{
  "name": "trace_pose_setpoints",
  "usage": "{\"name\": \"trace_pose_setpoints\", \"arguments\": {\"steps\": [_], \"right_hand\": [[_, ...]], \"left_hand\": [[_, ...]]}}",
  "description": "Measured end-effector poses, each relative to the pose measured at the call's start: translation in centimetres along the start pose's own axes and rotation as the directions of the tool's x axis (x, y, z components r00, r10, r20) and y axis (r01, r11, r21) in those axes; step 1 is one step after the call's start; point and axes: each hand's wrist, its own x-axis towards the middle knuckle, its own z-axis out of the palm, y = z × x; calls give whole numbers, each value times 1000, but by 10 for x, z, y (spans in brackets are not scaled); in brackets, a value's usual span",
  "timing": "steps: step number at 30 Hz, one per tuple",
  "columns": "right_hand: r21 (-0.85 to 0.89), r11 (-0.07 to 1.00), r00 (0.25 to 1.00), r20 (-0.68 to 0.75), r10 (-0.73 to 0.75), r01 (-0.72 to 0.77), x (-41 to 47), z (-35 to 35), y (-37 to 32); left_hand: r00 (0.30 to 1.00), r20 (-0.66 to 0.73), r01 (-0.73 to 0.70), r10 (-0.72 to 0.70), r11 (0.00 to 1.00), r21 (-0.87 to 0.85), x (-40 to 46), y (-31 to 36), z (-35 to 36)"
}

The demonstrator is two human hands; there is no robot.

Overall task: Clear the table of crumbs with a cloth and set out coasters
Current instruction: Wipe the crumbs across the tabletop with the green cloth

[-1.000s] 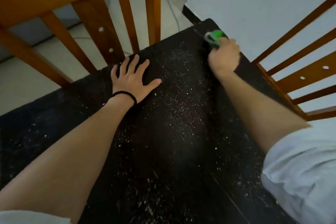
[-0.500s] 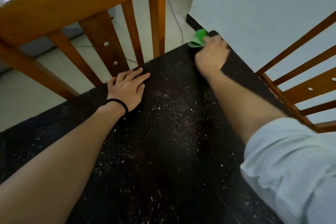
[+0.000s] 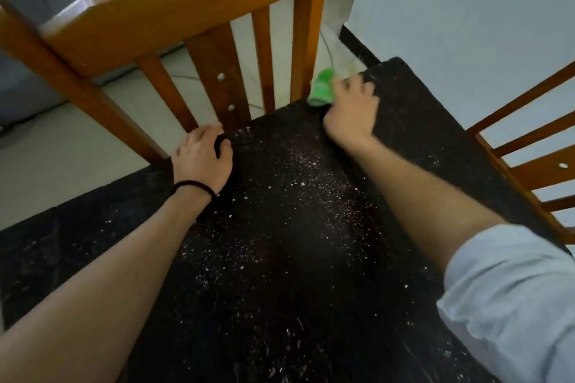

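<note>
- A dark, nearly black wooden table (image 3: 280,305) fills the lower and middle part of the head view, seen from above by the person who leans over it.
- Nearest the viewer, a pale rolled-up sleeve (image 3: 510,298) covers the right upper arm at the table's near right side; both bare forearms reach away across the top.
- White crumbs (image 3: 280,196) lie scattered over the middle of the table, thickest between the two forearms, with more specks toward the near edge.
- The left hand (image 3: 202,158) rests at the table's far left edge, a thin black band (image 3: 194,186) round its wrist. Its fingers curl over that edge, and it carries nothing else.
- The right hand (image 3: 351,112) is farther off, near the table's far corner, and is blurred. Its fingers close round a bright green cloth (image 3: 322,88), which sticks out on the hand's left side and sits right at the far edge of the table.
- Just beyond the far left edge stands a wooden chair (image 3: 174,6), orange-brown, its slatted back toward the table.
- A second chair back (image 3: 535,146) of the same wood shows along the table's right edge.
- Past the far corner are a white wall (image 3: 466,3) and a pale tiled floor (image 3: 62,149).
</note>
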Motion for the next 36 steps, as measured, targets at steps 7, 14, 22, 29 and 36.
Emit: {"name": "trace_pose_setpoints", "arguments": {"steps": [7,14,22,29,36], "right_hand": [[302,763,744,204,-637,571,-119,4,-89],[97,970,973,42,-227,222,-59,27,-125],[369,736,744,154,-650,567,-187,26,-152],[83,955,958,10,-287,285,-126,37,-202],[366,640,646,124,-753,676,-254,36,-228]], "left_hand": [[983,-82,174,-167,981,91,-27,-57,-26],[978,68,181,-196,967,182,-49,-122,-49],[964,211,169,-163,985,-14,-35,-130,-60],[980,176,124,-88,971,-204,-58,-158,-85],[947,30,323,-321,943,-77,-99,-233,-107]]}}
